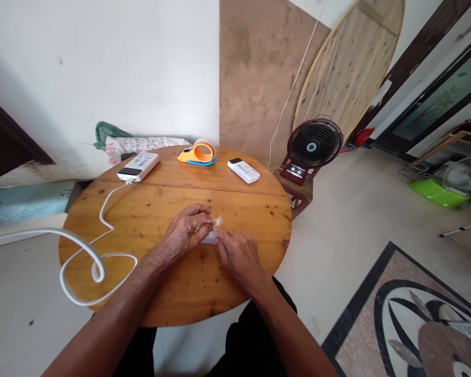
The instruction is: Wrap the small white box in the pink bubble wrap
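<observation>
At the middle of the round wooden table (168,283), a small whitish, partly see-through packet (209,239) lies between my hands. My left hand (187,229) is closed over its left and far side, the fingers bent and the fingertips pinched against it. From the right, my right hand (238,252) grips the same packet with thumb and fingers pressed together. My fingertips almost meet at a pale crumpled bit on its far end. Most of the packet is covered by my fingers, so its exact kind cannot be made out.
Toward the back stand an orange tape dispenser (188,155) with clear tape, a white power bank (243,170) and another white power bank (138,167) with a white cable (102,209) looping over the left side. A dark fan (314,149) sits on a stool beyond the right edge.
</observation>
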Tool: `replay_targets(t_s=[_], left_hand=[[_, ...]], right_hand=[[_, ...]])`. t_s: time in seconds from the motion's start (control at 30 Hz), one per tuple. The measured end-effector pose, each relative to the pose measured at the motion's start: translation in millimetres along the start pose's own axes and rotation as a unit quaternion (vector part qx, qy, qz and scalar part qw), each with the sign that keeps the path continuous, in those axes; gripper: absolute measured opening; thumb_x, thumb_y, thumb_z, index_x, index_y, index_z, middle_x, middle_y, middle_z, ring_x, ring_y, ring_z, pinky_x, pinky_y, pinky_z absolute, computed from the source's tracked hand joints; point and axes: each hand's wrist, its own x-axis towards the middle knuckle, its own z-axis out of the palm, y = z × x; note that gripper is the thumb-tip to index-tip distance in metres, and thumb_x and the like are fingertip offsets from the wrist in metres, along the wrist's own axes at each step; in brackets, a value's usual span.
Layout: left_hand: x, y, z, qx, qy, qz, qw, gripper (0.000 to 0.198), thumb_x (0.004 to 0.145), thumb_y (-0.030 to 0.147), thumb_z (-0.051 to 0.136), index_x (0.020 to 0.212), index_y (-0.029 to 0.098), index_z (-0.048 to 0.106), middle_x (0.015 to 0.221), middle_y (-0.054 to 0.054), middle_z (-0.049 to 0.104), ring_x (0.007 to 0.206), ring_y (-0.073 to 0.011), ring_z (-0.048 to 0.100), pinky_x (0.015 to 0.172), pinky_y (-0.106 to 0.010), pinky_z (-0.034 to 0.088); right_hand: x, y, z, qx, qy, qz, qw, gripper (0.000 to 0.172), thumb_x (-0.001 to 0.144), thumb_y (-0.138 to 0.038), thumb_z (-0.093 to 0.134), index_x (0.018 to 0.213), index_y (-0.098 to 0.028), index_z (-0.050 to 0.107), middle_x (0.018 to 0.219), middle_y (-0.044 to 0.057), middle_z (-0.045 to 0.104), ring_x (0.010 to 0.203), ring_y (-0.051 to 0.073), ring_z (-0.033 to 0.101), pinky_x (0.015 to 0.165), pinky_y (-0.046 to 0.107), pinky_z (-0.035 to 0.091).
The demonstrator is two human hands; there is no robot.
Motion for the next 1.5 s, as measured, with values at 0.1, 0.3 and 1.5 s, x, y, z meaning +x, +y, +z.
replay_targets(t_s=[0.1,0.3,1.5], left_hand=[[0,1,-2.3,0.03,-0.019,0.006,0.999,0.02,0.084,0.024,0.05,0.086,0.021,0.07,0.109,-0.007,0.061,0.099,-0.0196,0.06,0.08,-0.031,0.051],[-8,-3,-9.3,0.014,-0.048,0.025,0.998,0.024,0.083,0.021,0.052,0.099,0.024,0.07,0.126,-0.008,0.053,0.104,-0.0214,0.059,0.086,-0.037,0.051],[-19,-4,-3.2,-0.148,0.017,-0.039,0.988,0.018,0.086,0.032,0.057,0.093,0.021,0.07,0.105,-0.007,0.058,0.102,-0.0174,0.057,0.088,-0.029,0.049]], right_hand=[[-1,1,3,0.013,0.018,0.005,1.0,0.031,0.092,-0.021,0.046,0.122,-0.022,0.057,0.088,0.005,0.067,0.076,0.018,0.059,0.067,0.026,0.037],[-3,2,8,0.036,0.035,0.006,0.999,0.033,0.092,-0.019,0.046,0.124,-0.022,0.056,0.09,0.006,0.067,0.081,0.019,0.06,0.071,0.026,0.039],[12,17,-3,-0.052,-0.045,-0.061,0.996,0.046,0.087,-0.009,0.042,0.129,-0.024,0.051,0.081,0.005,0.062,0.071,0.017,0.053,0.068,0.024,0.038]])
